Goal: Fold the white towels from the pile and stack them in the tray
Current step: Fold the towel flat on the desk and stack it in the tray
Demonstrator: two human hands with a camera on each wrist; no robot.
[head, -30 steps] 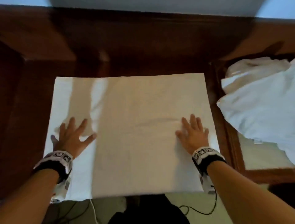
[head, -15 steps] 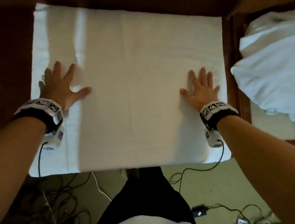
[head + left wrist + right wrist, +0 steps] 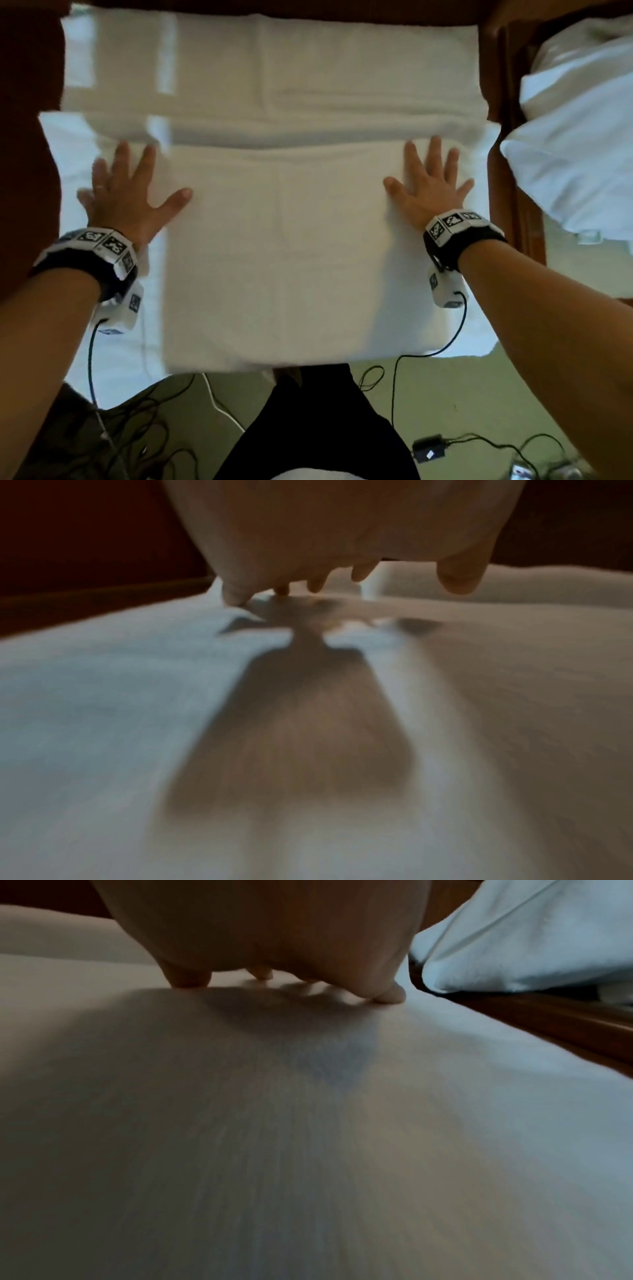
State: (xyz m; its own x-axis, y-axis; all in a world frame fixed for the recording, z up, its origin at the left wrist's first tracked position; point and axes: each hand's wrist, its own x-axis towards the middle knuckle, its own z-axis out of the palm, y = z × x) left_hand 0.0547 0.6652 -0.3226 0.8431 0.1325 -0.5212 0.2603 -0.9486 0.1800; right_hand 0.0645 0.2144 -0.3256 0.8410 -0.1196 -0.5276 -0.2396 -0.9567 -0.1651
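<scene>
White towel (image 3: 281, 246) lies spread flat on the dark wooden table (image 3: 24, 164), its near edge hanging over the front. Both grips are released: the left hand (image 3: 126, 195) and the right hand (image 3: 428, 192) press flat on it with fingers spread, near its left and right sides. The towel pile (image 3: 575, 137) sits at the right.
</scene>
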